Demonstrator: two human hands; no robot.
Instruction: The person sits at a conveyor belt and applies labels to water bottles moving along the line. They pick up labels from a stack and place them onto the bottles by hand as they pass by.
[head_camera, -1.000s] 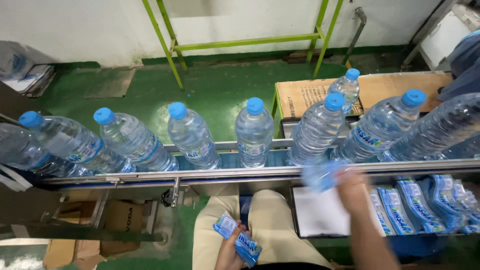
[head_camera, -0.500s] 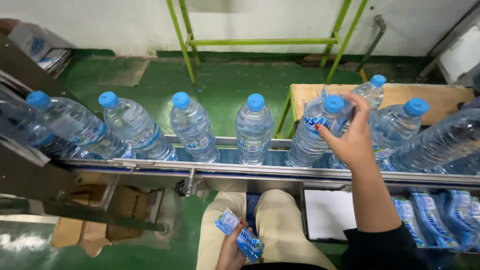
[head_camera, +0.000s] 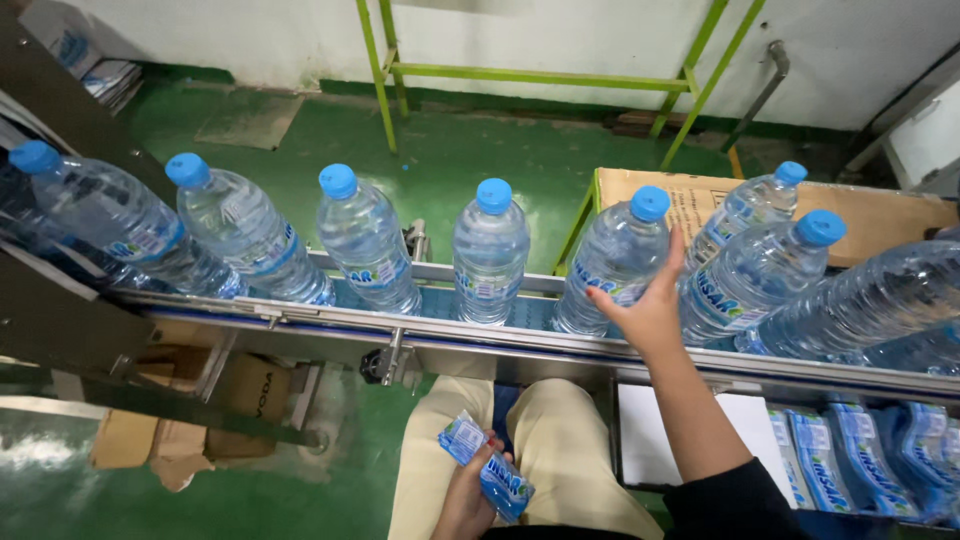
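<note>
The person's right hand (head_camera: 648, 308) lies with fingers spread against the label of a clear plastic water bottle with a blue cap (head_camera: 615, 262), standing upright on the steel conveyor (head_camera: 330, 322) among a row of like bottles. The left hand (head_camera: 470, 488), low over the lap, is closed around a small bundle of blue and white labels (head_camera: 490, 470). The labelling step looks in hand; next would call for pressing the label flat.
</note>
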